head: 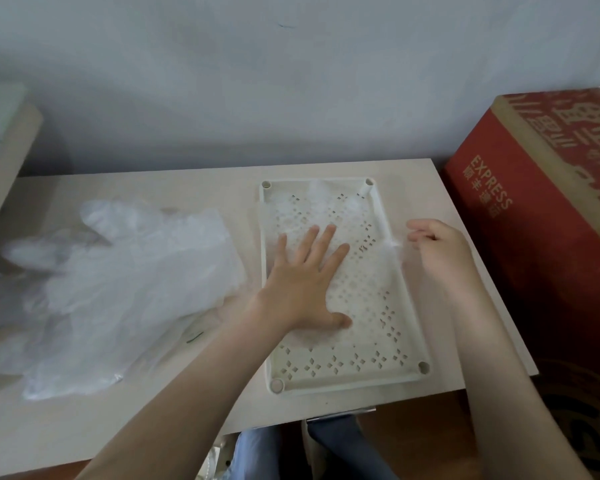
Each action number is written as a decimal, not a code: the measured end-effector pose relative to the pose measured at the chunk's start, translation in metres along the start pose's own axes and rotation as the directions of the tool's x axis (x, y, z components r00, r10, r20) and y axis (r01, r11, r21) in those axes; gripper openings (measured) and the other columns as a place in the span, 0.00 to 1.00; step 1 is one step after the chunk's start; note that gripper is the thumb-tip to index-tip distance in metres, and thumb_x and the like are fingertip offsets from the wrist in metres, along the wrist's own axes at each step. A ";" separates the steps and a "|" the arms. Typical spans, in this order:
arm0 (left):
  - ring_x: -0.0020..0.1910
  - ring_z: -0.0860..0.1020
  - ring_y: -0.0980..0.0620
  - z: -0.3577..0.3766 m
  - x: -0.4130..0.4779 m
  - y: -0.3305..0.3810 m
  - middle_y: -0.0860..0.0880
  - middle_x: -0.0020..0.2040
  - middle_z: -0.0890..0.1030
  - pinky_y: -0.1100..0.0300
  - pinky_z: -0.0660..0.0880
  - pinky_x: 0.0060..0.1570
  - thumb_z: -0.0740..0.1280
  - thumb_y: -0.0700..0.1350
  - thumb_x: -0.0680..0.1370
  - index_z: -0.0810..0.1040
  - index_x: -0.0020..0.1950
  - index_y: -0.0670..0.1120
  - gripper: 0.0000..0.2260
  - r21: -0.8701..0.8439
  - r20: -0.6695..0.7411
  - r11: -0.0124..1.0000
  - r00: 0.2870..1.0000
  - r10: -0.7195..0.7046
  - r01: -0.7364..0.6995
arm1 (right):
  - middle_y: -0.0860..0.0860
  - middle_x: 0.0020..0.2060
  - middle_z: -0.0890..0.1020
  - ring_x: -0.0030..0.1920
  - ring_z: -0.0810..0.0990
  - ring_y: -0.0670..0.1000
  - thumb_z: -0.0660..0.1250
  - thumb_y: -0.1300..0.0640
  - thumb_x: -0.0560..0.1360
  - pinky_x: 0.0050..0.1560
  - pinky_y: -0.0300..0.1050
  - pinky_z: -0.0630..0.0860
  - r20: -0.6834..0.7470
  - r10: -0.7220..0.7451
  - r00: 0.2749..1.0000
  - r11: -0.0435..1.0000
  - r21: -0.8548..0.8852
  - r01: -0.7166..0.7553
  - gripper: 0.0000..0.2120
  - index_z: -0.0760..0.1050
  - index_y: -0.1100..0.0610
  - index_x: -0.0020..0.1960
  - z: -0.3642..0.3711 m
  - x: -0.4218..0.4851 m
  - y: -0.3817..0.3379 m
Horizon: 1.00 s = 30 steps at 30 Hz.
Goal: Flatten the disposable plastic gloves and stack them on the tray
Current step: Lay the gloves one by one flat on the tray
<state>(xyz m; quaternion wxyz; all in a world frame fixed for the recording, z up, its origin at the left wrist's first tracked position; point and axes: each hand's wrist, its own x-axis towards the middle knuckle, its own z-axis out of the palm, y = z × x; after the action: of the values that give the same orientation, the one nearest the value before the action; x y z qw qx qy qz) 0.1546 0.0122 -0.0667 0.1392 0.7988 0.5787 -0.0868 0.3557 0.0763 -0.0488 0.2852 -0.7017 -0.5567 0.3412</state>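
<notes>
Left hand point(305, 289) spread flat on my glove point(357, 271) in the tray point(340, 384); right hand point(437, 247) pinches its edge. Loose gloves point(118, 289) heap on the worktop's point(153, 427) left side, wall point(257, 81) behind.

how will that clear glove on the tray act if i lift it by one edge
Probably floppy: the glove on the tray is thin, see-through film lying limp over the tray holes. Likely very light and apt to drift, since the left hand presses it flat while the right hand pinches its edge.
</notes>
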 end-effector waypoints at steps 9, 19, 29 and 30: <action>0.57 0.75 0.48 -0.020 0.035 0.032 0.45 0.59 0.75 0.59 0.72 0.52 0.61 0.49 0.81 0.66 0.70 0.43 0.19 -0.515 -0.237 0.855 0.969 -0.076 -0.059 | 0.50 0.44 0.81 0.45 0.78 0.46 0.67 0.64 0.74 0.49 0.39 0.74 0.139 -0.008 0.990 0.990 0.144 -0.012 0.09 0.80 0.52 0.49 0.000 -0.004 0.006; 0.41 0.77 0.56 -0.012 0.056 0.046 0.52 0.45 0.78 0.65 0.71 0.35 0.65 0.56 0.78 0.73 0.54 0.47 0.13 -0.844 -0.059 0.530 0.969 -0.238 0.079 | 0.49 0.47 0.76 0.41 0.73 0.41 0.69 0.61 0.73 0.44 0.34 0.69 0.114 -0.130 0.985 0.991 0.012 0.130 0.07 0.79 0.53 0.49 0.009 0.000 0.012; 0.42 0.82 0.45 -0.010 0.058 0.042 0.43 0.42 0.83 0.50 0.80 0.45 0.60 0.44 0.79 0.77 0.48 0.39 0.10 -0.892 -0.051 0.439 0.939 -0.340 0.111 | 0.47 0.42 0.78 0.40 0.74 0.41 0.67 0.62 0.75 0.40 0.30 0.69 0.092 -0.129 0.987 0.991 0.056 0.124 0.08 0.78 0.52 0.51 0.010 -0.002 0.016; 0.42 0.82 0.44 -0.011 0.058 0.041 0.43 0.43 0.83 0.48 0.80 0.45 0.60 0.44 0.79 0.77 0.48 0.39 0.10 -0.906 -0.037 0.409 0.939 -0.342 0.113 | 0.47 0.42 0.78 0.40 0.74 0.41 0.67 0.63 0.75 0.39 0.28 0.69 0.085 -0.124 0.989 0.991 0.069 0.118 0.08 0.78 0.51 0.51 0.010 -0.001 0.016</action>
<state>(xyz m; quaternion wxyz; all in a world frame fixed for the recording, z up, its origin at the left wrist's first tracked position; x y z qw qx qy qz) 0.2117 0.0559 -0.0689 0.4613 0.5219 0.6517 0.3002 0.3570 0.0715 -0.0673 0.3027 -0.6411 -0.5992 0.3719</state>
